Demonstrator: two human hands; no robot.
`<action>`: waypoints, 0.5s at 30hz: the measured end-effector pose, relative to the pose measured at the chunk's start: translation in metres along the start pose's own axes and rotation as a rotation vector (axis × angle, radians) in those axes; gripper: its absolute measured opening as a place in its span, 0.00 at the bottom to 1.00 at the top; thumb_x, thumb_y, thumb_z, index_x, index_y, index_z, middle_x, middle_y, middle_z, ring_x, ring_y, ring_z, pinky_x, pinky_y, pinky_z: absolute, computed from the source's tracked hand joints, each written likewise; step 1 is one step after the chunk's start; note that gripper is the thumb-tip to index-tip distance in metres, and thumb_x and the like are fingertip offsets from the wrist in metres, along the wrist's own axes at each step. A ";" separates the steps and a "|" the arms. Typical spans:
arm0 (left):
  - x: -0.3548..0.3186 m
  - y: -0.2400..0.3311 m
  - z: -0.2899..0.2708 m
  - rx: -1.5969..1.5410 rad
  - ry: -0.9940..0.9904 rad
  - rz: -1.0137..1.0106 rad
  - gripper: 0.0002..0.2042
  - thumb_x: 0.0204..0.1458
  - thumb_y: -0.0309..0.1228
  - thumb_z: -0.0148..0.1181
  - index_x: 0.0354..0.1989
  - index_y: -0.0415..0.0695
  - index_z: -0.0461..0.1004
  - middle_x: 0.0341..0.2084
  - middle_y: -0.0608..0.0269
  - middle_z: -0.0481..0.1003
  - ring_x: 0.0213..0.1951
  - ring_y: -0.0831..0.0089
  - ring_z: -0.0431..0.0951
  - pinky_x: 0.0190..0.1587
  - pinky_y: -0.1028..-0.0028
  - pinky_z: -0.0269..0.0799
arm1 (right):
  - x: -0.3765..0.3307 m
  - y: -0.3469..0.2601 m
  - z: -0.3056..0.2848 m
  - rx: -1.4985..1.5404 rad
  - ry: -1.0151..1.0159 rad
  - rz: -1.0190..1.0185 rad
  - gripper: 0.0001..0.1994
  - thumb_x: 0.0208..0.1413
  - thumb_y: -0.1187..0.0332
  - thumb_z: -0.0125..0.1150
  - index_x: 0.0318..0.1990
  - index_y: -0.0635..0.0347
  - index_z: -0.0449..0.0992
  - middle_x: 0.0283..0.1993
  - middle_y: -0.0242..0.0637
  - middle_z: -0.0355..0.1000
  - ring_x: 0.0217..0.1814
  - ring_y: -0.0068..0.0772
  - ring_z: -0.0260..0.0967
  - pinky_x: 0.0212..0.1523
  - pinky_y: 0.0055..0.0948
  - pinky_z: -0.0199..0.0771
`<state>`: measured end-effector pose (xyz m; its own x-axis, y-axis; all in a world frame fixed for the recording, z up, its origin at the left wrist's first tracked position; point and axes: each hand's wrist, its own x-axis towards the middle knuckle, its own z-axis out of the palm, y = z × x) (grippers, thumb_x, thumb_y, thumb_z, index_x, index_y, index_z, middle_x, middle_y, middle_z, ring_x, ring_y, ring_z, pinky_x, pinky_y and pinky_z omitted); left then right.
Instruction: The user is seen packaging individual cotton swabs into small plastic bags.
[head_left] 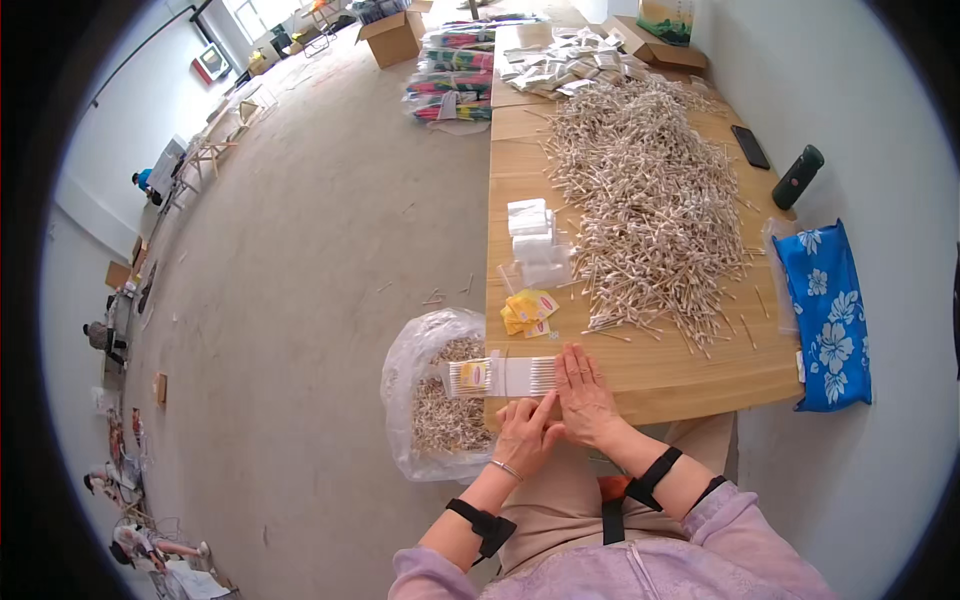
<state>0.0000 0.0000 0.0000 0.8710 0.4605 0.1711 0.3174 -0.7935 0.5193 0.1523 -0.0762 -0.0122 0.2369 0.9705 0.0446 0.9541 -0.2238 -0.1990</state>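
Right hand (587, 398) flat, close beside left hand (526, 432); left grip: can't tell. Cotton-swab packet (510, 377) sits near-left of swab pile (650, 200). Likely light, slippery, sticks snappable; take by 2 long edges.

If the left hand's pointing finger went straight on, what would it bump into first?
Probably the right hand, just ahead of the left hand; whether they already touch is hard to tell.

Right hand (587, 398) flat; left hand (527, 432) near swabs (543, 376)
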 end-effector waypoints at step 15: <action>0.006 -0.009 -0.007 -0.227 0.045 -0.006 0.17 0.49 0.40 0.63 0.46 0.49 0.77 0.33 0.62 0.72 0.39 0.64 0.73 0.45 0.66 0.63 | 0.003 -0.001 -0.003 0.025 -0.073 0.020 0.50 0.47 0.47 0.57 0.68 0.74 0.40 0.73 0.58 0.34 0.77 0.52 0.27 0.74 0.44 0.26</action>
<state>-0.0001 0.0128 0.0019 0.8498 0.4868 0.2021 0.2258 -0.6828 0.6949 0.1530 -0.0733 -0.0090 0.2414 0.9699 -0.0315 0.9441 -0.2423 -0.2236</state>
